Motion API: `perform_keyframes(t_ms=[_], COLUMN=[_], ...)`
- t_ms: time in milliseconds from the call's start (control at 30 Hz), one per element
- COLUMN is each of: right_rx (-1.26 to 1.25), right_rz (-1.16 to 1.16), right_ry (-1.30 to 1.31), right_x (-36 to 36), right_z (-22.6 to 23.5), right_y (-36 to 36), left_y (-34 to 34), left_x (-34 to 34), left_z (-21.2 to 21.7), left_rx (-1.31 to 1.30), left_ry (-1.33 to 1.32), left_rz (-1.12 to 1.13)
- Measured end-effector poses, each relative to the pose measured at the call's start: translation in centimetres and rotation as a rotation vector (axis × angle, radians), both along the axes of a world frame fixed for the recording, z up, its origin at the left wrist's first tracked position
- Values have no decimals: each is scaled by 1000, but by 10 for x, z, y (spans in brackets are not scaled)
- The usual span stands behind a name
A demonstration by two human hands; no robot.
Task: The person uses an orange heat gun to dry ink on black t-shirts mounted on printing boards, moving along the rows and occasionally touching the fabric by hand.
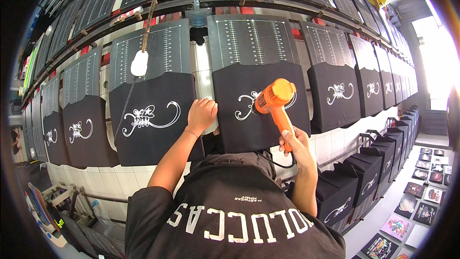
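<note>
the person's right hand [298,145] has its fingers wrapped around the handle of an orange heat gun [277,97]. the gun is over the black shirt [251,136] in front of them, its nozzle at the white print [245,107], hiding the middle of it. the left hand [201,114] is at the right edge of the shirt to the left [158,141]; its fingers look bent and close together, but i can't tell whether they grip anything. the black shirt lies over a dark board [254,33] with a ruled upper part. the printing looks done here and on the neighbours, the shirt to the right [330,112] included. heating this print seems under way, not finished; which others have had it, i can't tell.
</note>
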State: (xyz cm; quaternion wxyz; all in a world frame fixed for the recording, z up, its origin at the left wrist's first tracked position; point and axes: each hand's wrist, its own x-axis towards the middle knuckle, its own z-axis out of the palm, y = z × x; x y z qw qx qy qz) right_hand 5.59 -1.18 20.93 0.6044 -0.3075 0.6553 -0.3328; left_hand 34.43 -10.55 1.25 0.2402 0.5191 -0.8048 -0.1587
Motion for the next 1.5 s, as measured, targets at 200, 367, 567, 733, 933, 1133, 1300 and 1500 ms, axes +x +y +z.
perform_keyframes(t_ms=[200, 367, 567, 733, 933, 1133, 1300, 1500], right_rx=[-64, -35, -52, -77, -72, -31, -27, -33], right_rz=[-35, -5, 30, 71, 128, 199, 227, 212], right_ry=[91, 23, 4, 33, 31, 44, 55, 88], right_x=[12, 14, 21, 30, 38, 44, 46, 41], right_z=[-7, -6, -3, -11, -8, 1, 5, -2], right_y=[-11, -12, -22, -32, -40, -39, -38, -42], left_y=[0, 0, 0, 1, 1, 2, 2, 6], left_x=[1, 1, 3, 5, 7, 7, 8, 4], left_z=[-8, -5, -2, -3, 3, 1, 4, 19], left_rx=[37, 36, 75, 13, -58, -79, -60, -103], left_ry=[-47, -15, -19, 83, 219, 204, 191, 76], left_rz=[11, 7, 19, 20, 59, 65, 40, -37])
